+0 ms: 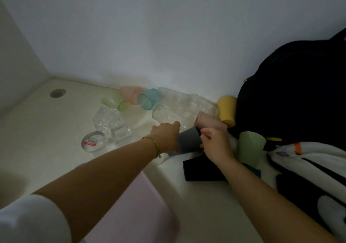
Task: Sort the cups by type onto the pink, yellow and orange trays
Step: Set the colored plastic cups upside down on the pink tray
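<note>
Pickup step: left hand [165, 136] curls round grey cup [189, 140] in pile on counter [41, 122]; right hand [215, 146] curled at its rim, grip unclear. Next: lift clear, carry to pink tray [144, 207].

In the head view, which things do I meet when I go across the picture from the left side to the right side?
Round hole → glass with red label → blue cup → grey cup → yellow cup → green cup → dark bag.
</note>
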